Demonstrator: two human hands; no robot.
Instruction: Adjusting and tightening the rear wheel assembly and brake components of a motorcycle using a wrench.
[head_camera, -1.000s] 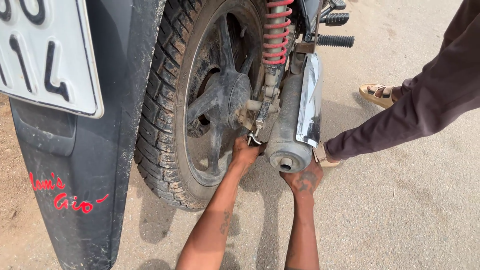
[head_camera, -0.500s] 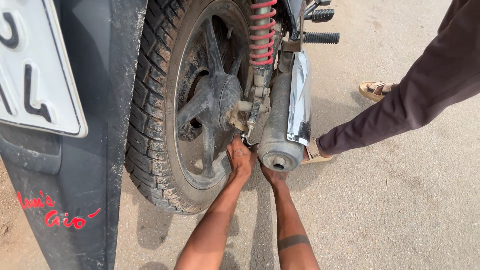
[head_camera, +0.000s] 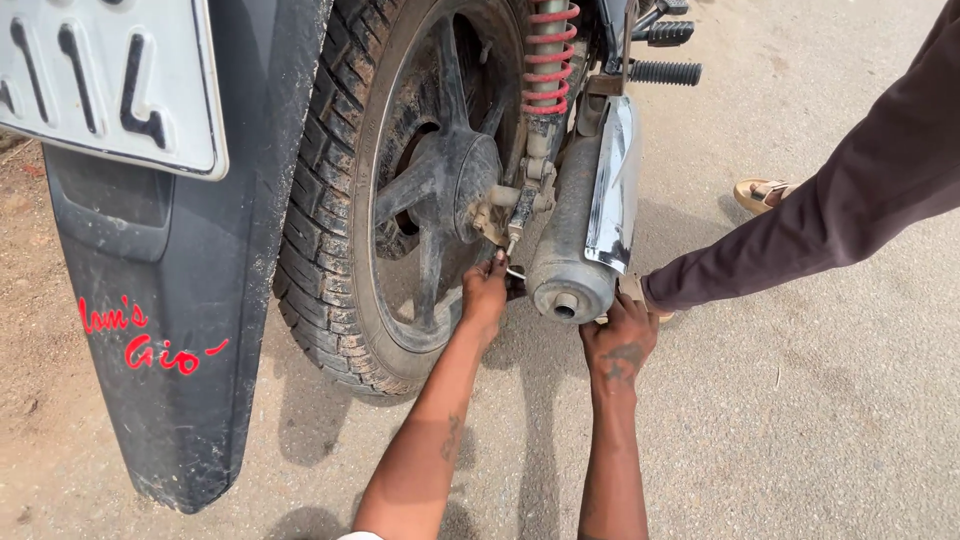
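Two hands: left hand (head_camera: 486, 292) fingers pinching axle fitting (head_camera: 512, 228); right hand (head_camera: 620, 340) cupping one exhaust (head_camera: 572, 262).

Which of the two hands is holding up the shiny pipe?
The right hand. It presses under the grey exhaust pipe, near its end. The left hand is instead at the wheel axle, beside the tyre.

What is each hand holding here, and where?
Left hand grips a small metal tool by its end; right hand cups the grey exhaust muffler underneath.
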